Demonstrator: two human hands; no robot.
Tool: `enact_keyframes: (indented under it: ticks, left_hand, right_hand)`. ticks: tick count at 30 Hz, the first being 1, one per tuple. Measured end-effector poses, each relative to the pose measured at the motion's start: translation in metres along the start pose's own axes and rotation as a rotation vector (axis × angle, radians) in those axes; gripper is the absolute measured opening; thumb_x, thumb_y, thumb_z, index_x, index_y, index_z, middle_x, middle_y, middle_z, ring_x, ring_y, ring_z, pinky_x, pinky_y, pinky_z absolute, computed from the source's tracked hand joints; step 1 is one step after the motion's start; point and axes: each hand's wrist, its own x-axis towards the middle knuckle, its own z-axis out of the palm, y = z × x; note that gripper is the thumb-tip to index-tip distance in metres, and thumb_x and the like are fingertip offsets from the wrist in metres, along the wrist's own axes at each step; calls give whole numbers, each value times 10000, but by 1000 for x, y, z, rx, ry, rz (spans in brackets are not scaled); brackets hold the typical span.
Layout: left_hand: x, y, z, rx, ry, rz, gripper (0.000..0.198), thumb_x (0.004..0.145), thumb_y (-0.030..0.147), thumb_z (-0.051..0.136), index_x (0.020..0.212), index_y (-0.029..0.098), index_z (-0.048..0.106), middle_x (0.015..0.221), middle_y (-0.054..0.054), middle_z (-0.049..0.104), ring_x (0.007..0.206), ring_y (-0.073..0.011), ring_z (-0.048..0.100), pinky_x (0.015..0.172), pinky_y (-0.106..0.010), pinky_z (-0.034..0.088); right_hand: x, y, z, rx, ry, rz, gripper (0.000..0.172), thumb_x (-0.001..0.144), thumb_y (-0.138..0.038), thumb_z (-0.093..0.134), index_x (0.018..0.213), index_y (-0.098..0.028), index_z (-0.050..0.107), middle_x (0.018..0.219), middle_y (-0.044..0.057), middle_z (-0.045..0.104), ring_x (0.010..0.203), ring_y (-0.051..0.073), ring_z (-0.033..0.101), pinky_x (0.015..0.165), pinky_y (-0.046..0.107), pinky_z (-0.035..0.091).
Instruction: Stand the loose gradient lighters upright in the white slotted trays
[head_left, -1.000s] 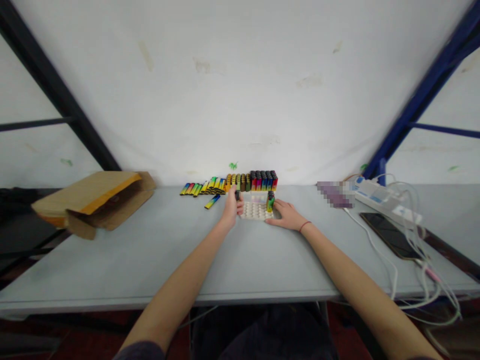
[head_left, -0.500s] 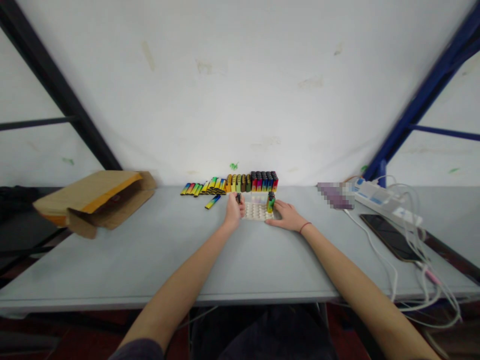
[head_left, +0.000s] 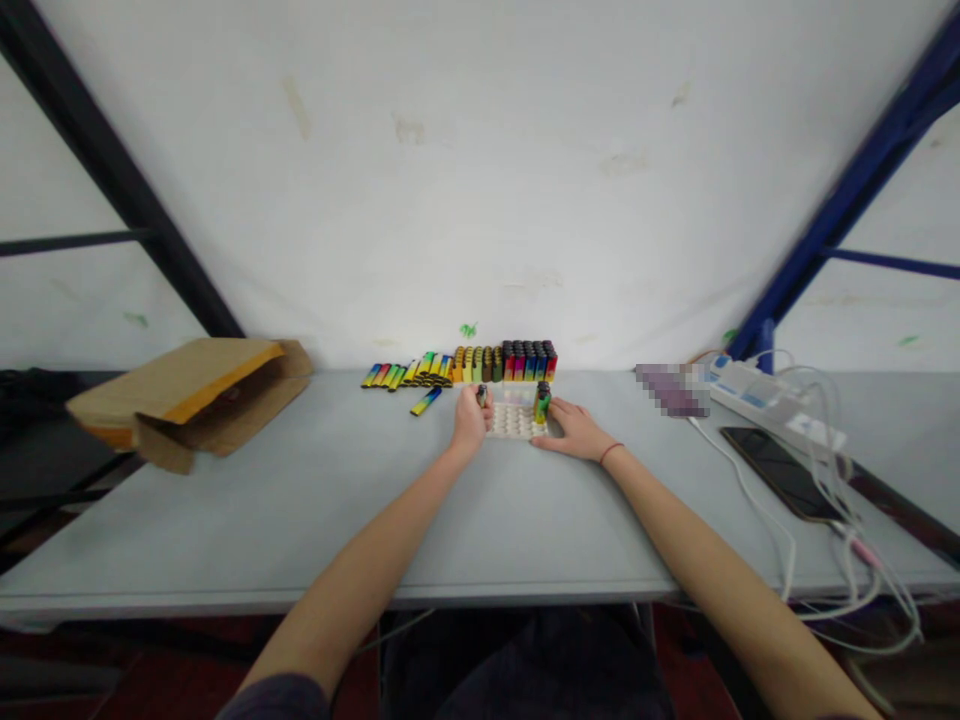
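Note:
On the grey table is a white tray with rows of small round hollows. At its right end stand a few green-yellow lighters with dark tops, upright and close together. My left hand is closed around a lighter at the tray's left end; only the dark and metal top shows above the fingers. My right hand lies against the tray's right end with thumb and fingers spread, beside the standing lighters. A single blue-yellow lighter lies flat to the left of my left hand.
Behind the tray stand black-topped lighters in a block, next to yellow and brown ones. A pile of lighters lies further left. An open cardboard box is at left; a phone, cables and a power strip at right.
My left hand has shifted slightly to the right over the tray's left end, and the lighter's top shows a little more. My right hand has stayed in place.

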Motion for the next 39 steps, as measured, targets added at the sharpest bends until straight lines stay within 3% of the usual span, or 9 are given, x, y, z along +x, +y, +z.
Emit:
enact_keyframes:
  ticks: [4,8,11,14,19,24,33,39]
  left_hand:
    - [-3,-6,4,110,-35,0,421,972,514,316,678,225,403,464,93,260,367,-74,194,407,-208,159]
    - [-7,-17,5,311,-174,250,266,950,487,470,896,229,497,543,93,395,433,-95,358,472,-208,302]
    - [-8,-22,6,476,-207,492,227,965,443,497,952,223,554,719,15,590,678,-149,576,685,-272,474]
    - [-9,-23,11,566,-201,638,206,936,399,581,968,209,655,1007,-79,678,991,-218,622,882,-329,495]
    - [-10,-24,16,528,-298,531,174,885,327,670,1002,221,744,1031,-82,701,965,-230,638,842,-308,510]
    - [-8,-28,17,585,-304,533,155,870,262,683,1000,237,763,1009,-72,719,961,-235,647,945,-343,504]
    - [-8,-32,14,723,-244,634,191,908,305,665,1081,255,731,1068,-71,689,997,-237,645,1010,-363,478]
    - [-10,-20,11,860,-298,746,228,944,306,595,1101,260,754,1112,-92,658,1106,-255,603,1097,-378,416]
  right_hand:
    - [0,-1,0,-2,3,-7,737,876,-628,660,1429,-156,539,1474,204,559,1347,371,531,1131,519,394]
    - [0,-2,-1,-8,1,1,731,878,-613,662,1418,-135,546,1470,210,564,1332,370,545,1133,518,393]
    - [0,-1,0,-5,5,-15,743,876,-600,670,1441,-137,532,1500,207,542,1366,371,520,1147,522,383]
    - [0,2,1,1,13,-33,765,867,-604,676,1467,-156,518,1532,198,515,1400,375,491,1160,532,372]
    - [0,5,3,4,15,-38,762,874,-642,648,1477,-195,516,1538,186,507,1406,379,481,1160,554,364]
    - [0,5,3,9,18,-42,720,872,-638,655,1433,-199,550,1507,184,531,1390,368,497,1154,543,375]
    - [0,3,4,3,25,-44,667,873,-596,678,1383,-178,578,1464,188,560,1342,369,538,1131,532,399]
    - [0,3,3,-7,17,-29,678,872,-589,675,1399,-177,562,1436,196,581,1304,370,563,1111,542,409]
